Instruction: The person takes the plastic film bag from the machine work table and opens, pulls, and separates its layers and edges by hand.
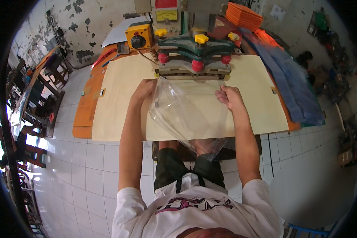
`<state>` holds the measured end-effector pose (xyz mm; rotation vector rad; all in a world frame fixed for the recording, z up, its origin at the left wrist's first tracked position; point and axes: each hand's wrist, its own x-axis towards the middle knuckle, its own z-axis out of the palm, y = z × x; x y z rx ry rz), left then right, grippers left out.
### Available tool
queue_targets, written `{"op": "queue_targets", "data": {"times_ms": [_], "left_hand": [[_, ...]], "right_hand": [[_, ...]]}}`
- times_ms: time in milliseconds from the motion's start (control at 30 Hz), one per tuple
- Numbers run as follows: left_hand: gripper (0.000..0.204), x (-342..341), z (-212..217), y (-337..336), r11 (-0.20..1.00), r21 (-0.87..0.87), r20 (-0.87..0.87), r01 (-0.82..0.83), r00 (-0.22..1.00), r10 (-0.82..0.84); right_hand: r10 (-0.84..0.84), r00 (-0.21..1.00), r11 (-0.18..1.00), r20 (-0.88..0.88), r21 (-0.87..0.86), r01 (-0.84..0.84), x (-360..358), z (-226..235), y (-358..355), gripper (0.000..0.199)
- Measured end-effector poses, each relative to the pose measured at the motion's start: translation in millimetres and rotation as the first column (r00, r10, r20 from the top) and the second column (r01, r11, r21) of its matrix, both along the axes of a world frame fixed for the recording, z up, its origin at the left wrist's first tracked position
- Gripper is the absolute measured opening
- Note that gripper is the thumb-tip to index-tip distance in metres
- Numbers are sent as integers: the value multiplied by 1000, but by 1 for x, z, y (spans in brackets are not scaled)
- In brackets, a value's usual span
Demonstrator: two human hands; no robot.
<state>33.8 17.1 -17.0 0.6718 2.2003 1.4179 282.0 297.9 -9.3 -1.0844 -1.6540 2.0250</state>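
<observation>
Step in hand: feeding of clear plastic sheet toward press head. Left hand closed on the sheet's far left corner; right hand fisted on its right edge. Sheet held slack between both hands, above the pale board, its near end drooping over the table edge toward the lap.

Next move, as judged: edge to be pulled taut and laid square under the red-knobbed die; creases are the likely fault.

Surface: pale board on orange table; yellow control box at back left; blue sheets piled right; orange stack behind.

Room: white floor tiles, peeling wall, cluttered benches at both sides.
</observation>
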Motion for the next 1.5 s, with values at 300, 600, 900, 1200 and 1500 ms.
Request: {"op": "queue_targets", "data": {"times_ms": [300, 600, 900, 1200, 1500], "left_hand": [[46, -12, -16, 1, 997, 65, 40, 37, 998, -39], [48, 22, -5, -8, 1000, -7, -228, 23, 973, -24], [37, 165, 55, -51, 983, -74, -266, 166, 947, -180], [43, 257, -2, -67, 545, 5, 98, 839, 542, -835], [32, 279, 1, 17, 890, 414, 159, 193, 947, -279]], "right_hand": [[27, 998, 1000, -62, -8, -27, -2, -1, 1, 25], [122, 992, 992, 4, -41, -122, 3, 5, 31, 25], [256, 966, 966, 25, 21, -256, 89, 33, 19, 19], [342, 940, 840, 16, 442, -314, 151, 39, -1, 19], [441, 895, 646, 69, 668, -370, 134, 21, -70, 16]]}}
